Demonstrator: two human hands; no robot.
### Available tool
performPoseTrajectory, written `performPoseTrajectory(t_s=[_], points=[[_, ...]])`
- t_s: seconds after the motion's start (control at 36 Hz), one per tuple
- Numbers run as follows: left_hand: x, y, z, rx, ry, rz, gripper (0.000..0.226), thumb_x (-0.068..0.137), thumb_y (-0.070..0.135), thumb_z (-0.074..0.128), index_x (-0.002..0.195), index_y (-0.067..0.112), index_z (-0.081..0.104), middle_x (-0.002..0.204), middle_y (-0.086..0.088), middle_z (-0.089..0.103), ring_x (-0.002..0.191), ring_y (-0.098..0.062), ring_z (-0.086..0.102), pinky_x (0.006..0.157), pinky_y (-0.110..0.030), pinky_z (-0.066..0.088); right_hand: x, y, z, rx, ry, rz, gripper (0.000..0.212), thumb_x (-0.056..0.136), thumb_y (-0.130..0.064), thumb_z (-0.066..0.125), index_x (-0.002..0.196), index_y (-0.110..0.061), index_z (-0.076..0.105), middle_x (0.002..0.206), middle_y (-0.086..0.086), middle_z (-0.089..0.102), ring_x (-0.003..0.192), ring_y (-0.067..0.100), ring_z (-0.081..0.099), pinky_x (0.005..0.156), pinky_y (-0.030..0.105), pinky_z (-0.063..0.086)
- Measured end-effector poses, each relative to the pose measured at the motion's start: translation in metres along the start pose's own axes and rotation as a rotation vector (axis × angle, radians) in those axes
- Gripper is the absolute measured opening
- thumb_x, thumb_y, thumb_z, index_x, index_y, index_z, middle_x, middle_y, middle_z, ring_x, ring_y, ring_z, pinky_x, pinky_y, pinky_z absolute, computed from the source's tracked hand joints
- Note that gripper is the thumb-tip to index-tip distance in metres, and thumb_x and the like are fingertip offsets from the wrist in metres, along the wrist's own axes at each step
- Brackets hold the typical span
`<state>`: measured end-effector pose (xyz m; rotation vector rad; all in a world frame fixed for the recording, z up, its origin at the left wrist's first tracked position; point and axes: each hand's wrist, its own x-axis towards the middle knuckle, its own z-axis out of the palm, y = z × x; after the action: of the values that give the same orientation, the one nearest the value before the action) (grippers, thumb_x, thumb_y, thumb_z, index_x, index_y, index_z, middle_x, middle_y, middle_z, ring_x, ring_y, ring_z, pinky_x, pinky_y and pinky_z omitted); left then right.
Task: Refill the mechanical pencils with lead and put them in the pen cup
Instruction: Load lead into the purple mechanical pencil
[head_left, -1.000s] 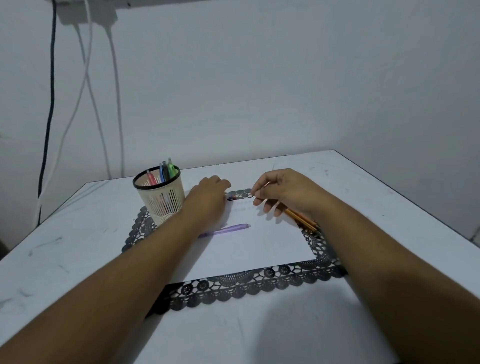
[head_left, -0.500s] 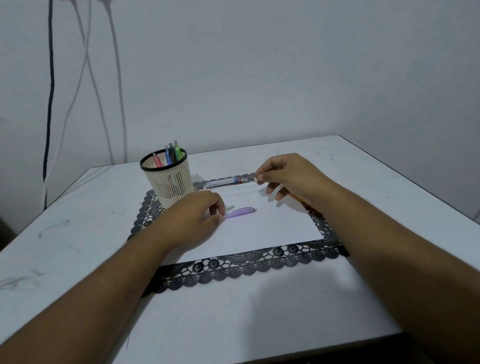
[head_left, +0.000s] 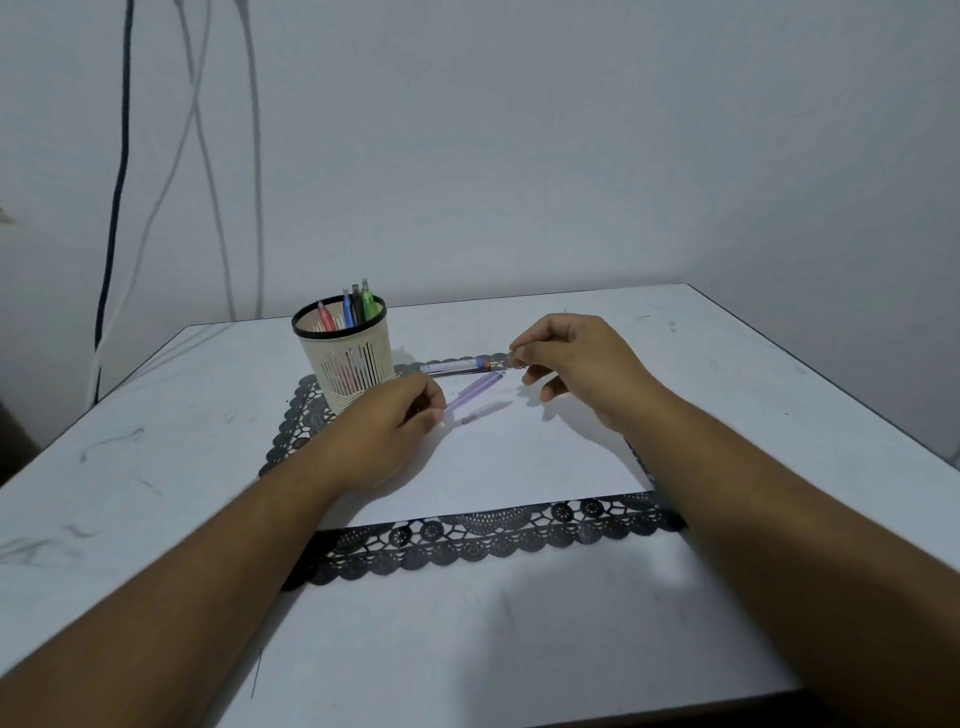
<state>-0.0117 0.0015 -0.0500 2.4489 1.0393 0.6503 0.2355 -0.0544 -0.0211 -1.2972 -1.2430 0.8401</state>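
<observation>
Item 1: left hand (head_left: 387, 423), fingers curled, pinching the near end of a purple mechanical pencil (head_left: 475, 389). The pencil is lifted off the sheet, tilted, far end pointing up-right toward the other hand; its shadow lies on the paper just below it.

Item 2: right hand (head_left: 576, 364), thumb and forefinger pinched together at the fingertips (head_left: 517, 358), close to the pencil's far end. What they pinch is too small to tell. The remaining fingers hang loosely curled.

Item 3: lead tube (head_left: 454, 366), clear with a red cap, lying flat along the far edge of the paper, between the cup and the right hand, touching neither hand.

Item 4: pen cup (head_left: 345, 358), cream slatted wall, black rim, upright on the far-left corner of the mat, just beside the left hand. Holds 4 pencils: pink, blue, dark, green.

Item 5: white paper sheet (head_left: 519, 467), lying on a black lace mat (head_left: 483, 540) whose scalloped border shows along the near, left and far edges.

Item 6: white table (head_left: 467, 649), scuffed. Bare surface runs left of the mat, right of the right forearm, and in a wide band between the mat and the near table edge.

Item 7: cables (head_left: 117, 182) hanging down the wall at far left.
</observation>
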Motion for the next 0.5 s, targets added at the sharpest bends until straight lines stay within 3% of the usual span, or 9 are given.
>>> performPoseTrajectory(t_s=[0.08, 0.22, 0.5], points=[[-0.001, 0.001, 0.0, -0.071, 0.04, -0.007, 0.013, 0.104, 0.021, 0.055, 0.095, 0.029, 0.059, 0.087, 0.009, 0.061, 0.073, 0.001, 0.05, 0.065, -0.017, 0.039, -0.001, 0.001, 0.005, 0.077, 0.015, 0.028, 0.008, 0.094, -0.002, 0.066, 0.097, -0.001, 0.074, 0.091, 0.014, 0.078, 0.074, 0.018, 0.069, 0.053, 0.028, 0.054], [0.0, 0.003, 0.001, -0.147, 0.053, 0.003, 0.015, 0.104, 0.02, 0.055, 0.093, 0.027, 0.06, 0.082, 0.009, 0.057, 0.069, 0.0, 0.046, 0.063, -0.021, 0.037, -0.003, 0.0, 0.012, 0.168, 0.006, 0.042, 0.009, 0.094, -0.002, 0.066, 0.096, -0.005, 0.074, 0.083, 0.009, 0.076, 0.072, 0.018, 0.067, 0.057, 0.029, 0.053], [-0.002, 0.005, 0.0, -0.194, 0.08, 0.018, 0.013, 0.105, 0.02, 0.055, 0.094, 0.025, 0.061, 0.08, 0.012, 0.057, 0.068, 0.001, 0.047, 0.061, -0.015, 0.037, -0.004, -0.001, 0.019, 0.187, 0.062, -0.024, 0.009, 0.091, 0.0, 0.068, 0.093, -0.006, 0.075, 0.081, 0.009, 0.075, 0.072, 0.02, 0.065, 0.055, 0.03, 0.051]])
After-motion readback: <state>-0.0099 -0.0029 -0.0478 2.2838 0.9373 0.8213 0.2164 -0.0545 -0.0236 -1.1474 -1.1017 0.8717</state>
